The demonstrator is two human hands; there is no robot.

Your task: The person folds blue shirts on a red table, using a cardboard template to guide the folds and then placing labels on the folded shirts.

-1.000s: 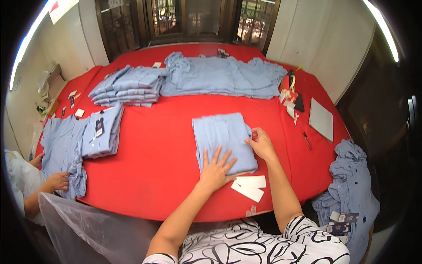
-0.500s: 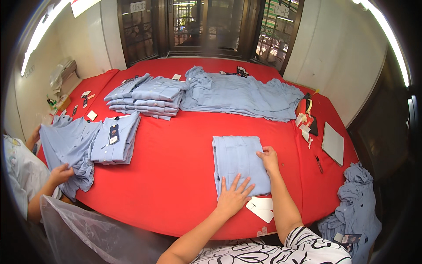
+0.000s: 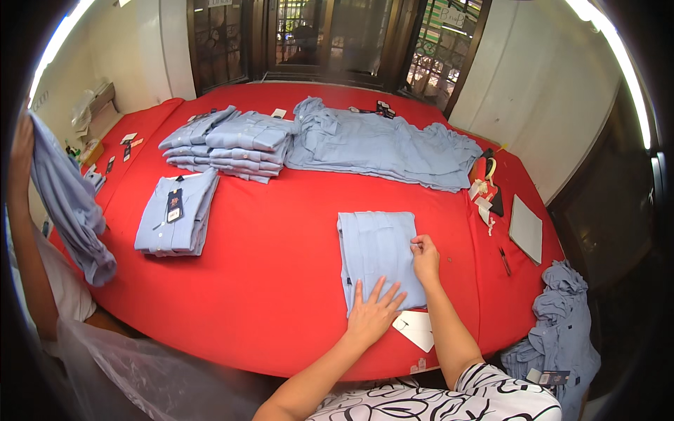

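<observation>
A light blue shirt (image 3: 378, 245), folded into a neat rectangle, lies before me on the red cloth. My left hand (image 3: 374, 309) rests flat on its lower part with the fingers spread. At the shirt's right edge, the thumb and fingers of my right hand (image 3: 425, 258) are pinched together on the fabric. A white card (image 3: 417, 328) sticks out from beneath the near right corner of the shirt, beside my left hand.
A folded, tagged shirt (image 3: 175, 210) and a stack of folded shirts (image 3: 246, 147) stand left. Unfolded shirts (image 3: 386, 151) lie at the back. Right are a white pad (image 3: 526, 229), scissors (image 3: 505, 262) and hanging shirts (image 3: 558, 323). A co-worker's arm (image 3: 29, 231) lifts another shirt (image 3: 67, 196).
The co-worker at left has raised a loose shirt off the table, up and to the left. My hands and the folded shirt stay nearly in place; the view has shifted slightly.
</observation>
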